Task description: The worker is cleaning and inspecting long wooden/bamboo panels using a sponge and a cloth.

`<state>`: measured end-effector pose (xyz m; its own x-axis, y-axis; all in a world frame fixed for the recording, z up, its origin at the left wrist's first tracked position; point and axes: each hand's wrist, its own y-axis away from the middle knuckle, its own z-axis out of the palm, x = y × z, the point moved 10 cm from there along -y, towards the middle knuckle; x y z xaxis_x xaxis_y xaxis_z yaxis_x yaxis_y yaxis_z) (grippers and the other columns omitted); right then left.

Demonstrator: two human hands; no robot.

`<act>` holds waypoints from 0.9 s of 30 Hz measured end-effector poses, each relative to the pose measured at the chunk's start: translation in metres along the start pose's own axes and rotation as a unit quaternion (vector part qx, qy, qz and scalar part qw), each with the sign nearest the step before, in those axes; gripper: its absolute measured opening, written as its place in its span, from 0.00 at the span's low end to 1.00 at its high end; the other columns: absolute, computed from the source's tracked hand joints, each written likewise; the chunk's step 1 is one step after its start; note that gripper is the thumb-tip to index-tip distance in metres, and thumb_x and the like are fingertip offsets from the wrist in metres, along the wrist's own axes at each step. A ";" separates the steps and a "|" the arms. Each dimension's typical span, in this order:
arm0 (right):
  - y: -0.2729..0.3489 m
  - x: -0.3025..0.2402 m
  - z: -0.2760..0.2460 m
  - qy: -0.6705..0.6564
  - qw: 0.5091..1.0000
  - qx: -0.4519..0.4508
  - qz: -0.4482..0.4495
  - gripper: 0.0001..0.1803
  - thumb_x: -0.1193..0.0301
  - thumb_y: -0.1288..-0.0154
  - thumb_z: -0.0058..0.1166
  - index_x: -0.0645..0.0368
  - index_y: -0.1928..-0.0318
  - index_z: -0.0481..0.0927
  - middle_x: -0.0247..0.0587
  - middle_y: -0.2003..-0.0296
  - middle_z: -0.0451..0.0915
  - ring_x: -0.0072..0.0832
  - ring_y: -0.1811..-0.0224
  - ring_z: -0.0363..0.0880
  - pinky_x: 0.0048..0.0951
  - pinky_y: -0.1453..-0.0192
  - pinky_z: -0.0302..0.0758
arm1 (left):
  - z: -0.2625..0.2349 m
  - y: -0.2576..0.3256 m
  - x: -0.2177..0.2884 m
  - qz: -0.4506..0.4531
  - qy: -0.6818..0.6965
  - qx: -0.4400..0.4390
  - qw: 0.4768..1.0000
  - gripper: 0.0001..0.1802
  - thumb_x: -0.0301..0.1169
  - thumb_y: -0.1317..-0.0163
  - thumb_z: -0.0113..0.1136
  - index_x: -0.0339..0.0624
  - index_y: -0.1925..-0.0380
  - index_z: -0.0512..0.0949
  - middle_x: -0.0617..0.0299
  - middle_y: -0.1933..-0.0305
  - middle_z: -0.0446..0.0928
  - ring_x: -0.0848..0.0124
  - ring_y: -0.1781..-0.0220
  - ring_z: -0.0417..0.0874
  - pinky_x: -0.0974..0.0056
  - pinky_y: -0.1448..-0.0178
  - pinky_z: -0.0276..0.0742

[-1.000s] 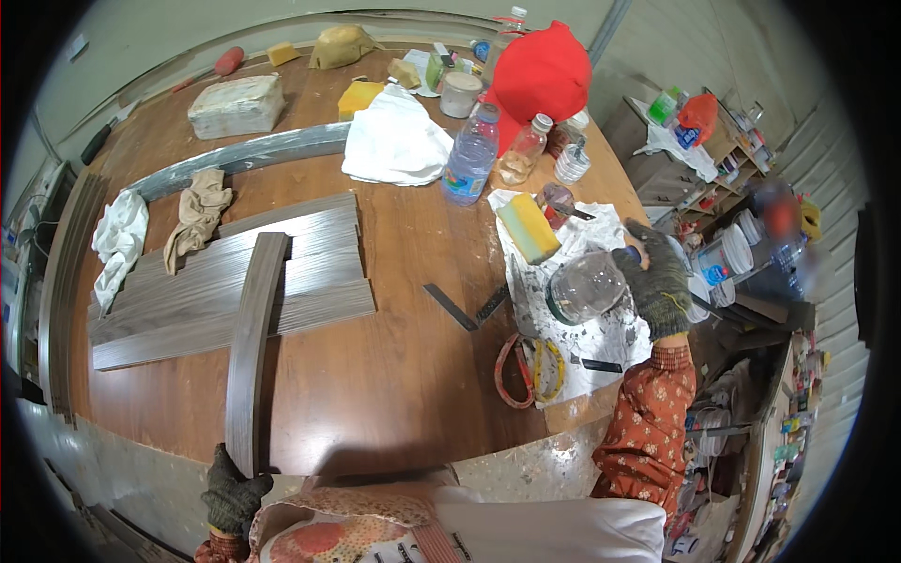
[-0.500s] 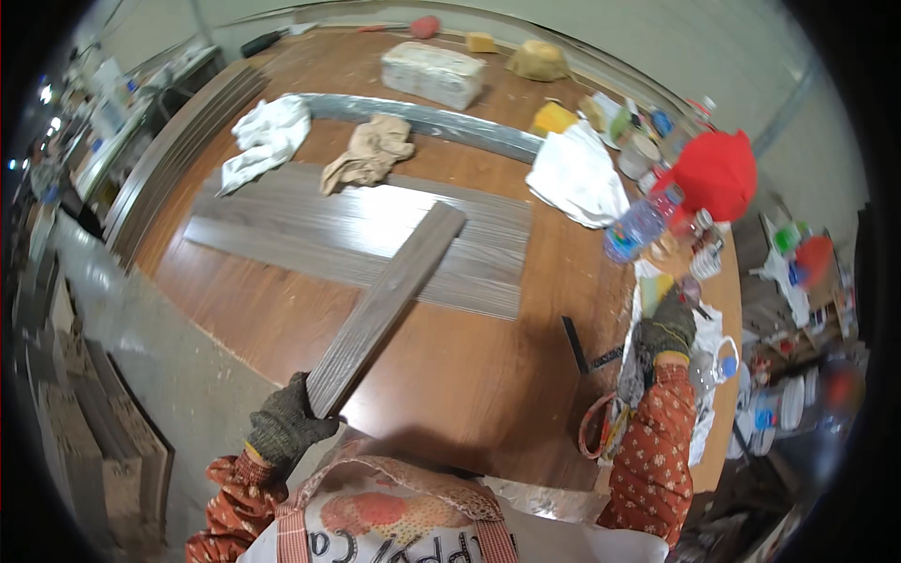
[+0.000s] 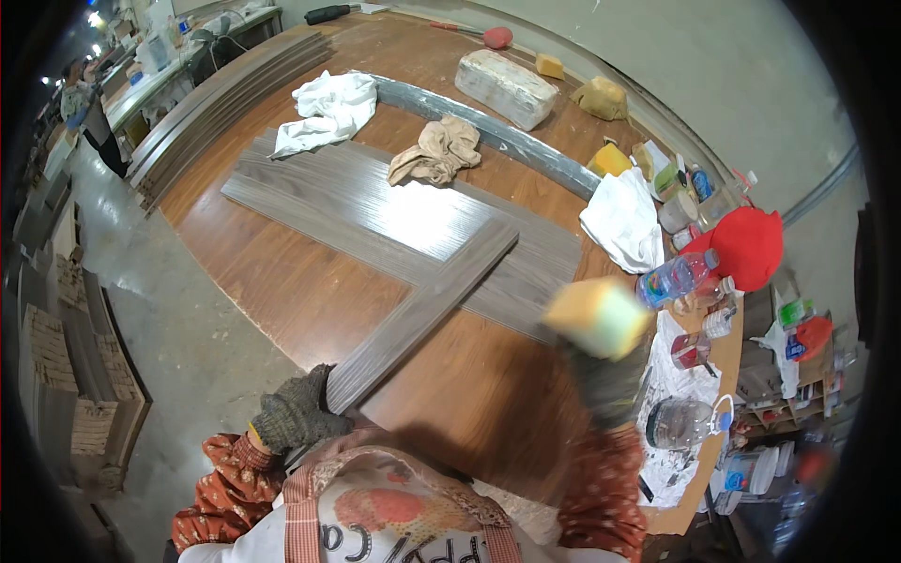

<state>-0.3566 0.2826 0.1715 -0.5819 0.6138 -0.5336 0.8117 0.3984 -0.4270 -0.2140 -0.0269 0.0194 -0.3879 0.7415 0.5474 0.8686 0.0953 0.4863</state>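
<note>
My left hand [image 3: 300, 411], in a dark knitted glove, is closed around the near end of a narrow grey wood-grain plank [image 3: 422, 314]. The plank slants away to the right, its far end over wider grey wood-grain boards [image 3: 319, 211] lying on the brown table. My right hand [image 3: 605, 387], gloved too and smeared by motion, is raised over the table's right side. In it is a pale yellow and white sponge [image 3: 599, 317], also blurred. Its fingers are partly hidden behind the sponge.
Beyond the boards lie a white cloth [image 3: 328, 111], a tan cloth [image 3: 436, 150] and a long grey metal bar [image 3: 497, 136]. Bottles, jars and a red bag [image 3: 744, 249] crowd the right edge. Long boards [image 3: 225, 103] are stacked at the far left. Another person [image 3: 89, 117] stands beyond.
My right hand has come up and left from among the things at the right edge, with the sponge now in it. My left hand still grips the plank. The view has shifted.
</note>
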 end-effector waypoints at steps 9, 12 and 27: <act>-0.026 -0.053 0.142 -0.038 0.973 -0.125 -0.192 0.31 0.66 0.49 0.68 0.63 0.46 0.71 0.47 0.60 0.80 0.41 0.61 0.81 0.38 0.54 0.78 | -0.010 0.007 -0.023 0.044 0.047 -0.021 0.998 0.47 0.49 0.62 0.74 0.38 0.42 0.69 0.42 0.55 0.80 0.48 0.51 0.81 0.53 0.47 0.76; -0.070 -0.011 0.078 -0.062 0.993 0.082 -0.060 0.20 0.69 0.47 0.66 0.60 0.55 0.76 0.45 0.59 0.80 0.40 0.56 0.79 0.39 0.51 0.75 | -0.010 0.017 -0.051 0.022 0.054 -0.027 0.998 0.47 0.52 0.63 0.73 0.39 0.43 0.70 0.43 0.55 0.80 0.48 0.51 0.81 0.52 0.47 0.76; -0.106 0.020 0.069 -0.228 0.947 0.188 0.124 0.22 0.72 0.45 0.67 0.63 0.51 0.77 0.39 0.57 0.82 0.28 0.58 0.81 0.27 0.51 0.78 | -0.047 0.030 -0.107 0.036 0.070 -0.050 0.996 0.46 0.49 0.67 0.75 0.39 0.47 0.72 0.43 0.57 0.80 0.49 0.54 0.82 0.54 0.49 0.76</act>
<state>-0.4579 0.2060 0.1560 -0.4066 0.2635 -0.8748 0.9011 -0.0420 -0.4315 -0.1609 -0.1345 0.0075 -0.3714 0.6441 0.6687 0.8632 -0.0258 0.5043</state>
